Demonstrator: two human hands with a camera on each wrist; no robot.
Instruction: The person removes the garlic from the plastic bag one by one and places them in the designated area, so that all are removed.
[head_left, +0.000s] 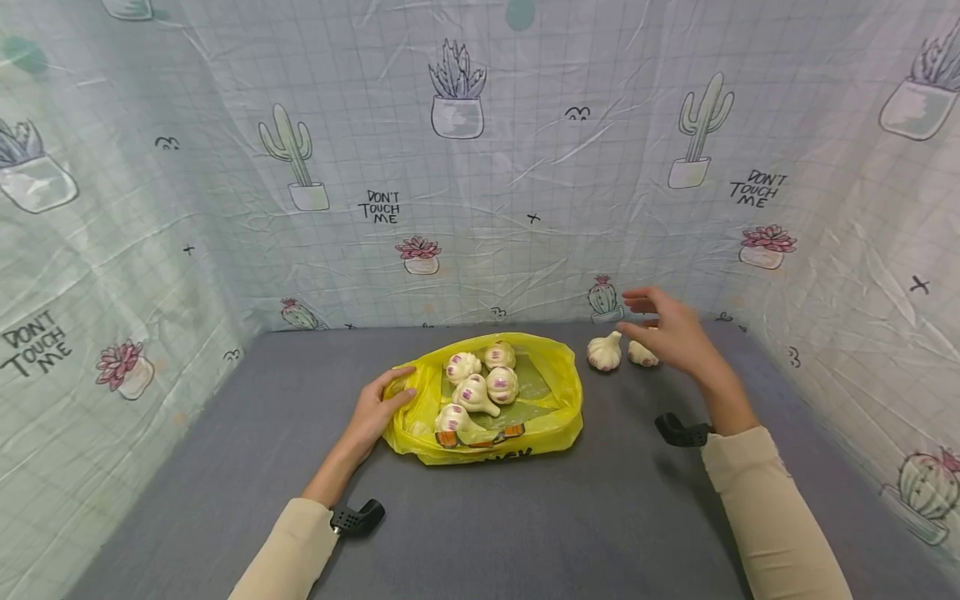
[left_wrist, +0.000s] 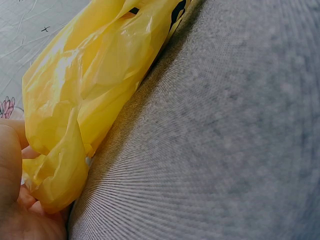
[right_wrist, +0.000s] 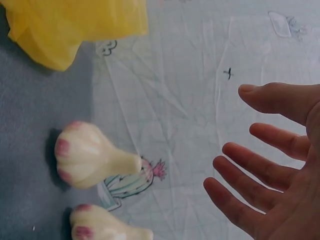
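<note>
A yellow plastic bag (head_left: 558,417) lies with its mouth spread wide, and several garlic bulbs (head_left: 502,385) with pinkish marks sit inside. At its left end my left hand (head_left: 378,408) grips the edge; in the left wrist view a bunched corner of the bag (left_wrist: 60,175) lies between thumb and fingers. My right hand (head_left: 671,333) hovers above two garlic bulbs to the right of the bag, its fingers spread and holding nothing. One bulb (head_left: 603,352) stands in full view with its stem up; the other (head_left: 642,354) is partly hidden by the hand.
The grey tabletop (head_left: 480,533) runs back to a hanging cloth (head_left: 510,167) printed with potted cacti, which also closes off both sides. Each wrist wears a black camera mount, such as the one (head_left: 358,518) on the left.
</note>
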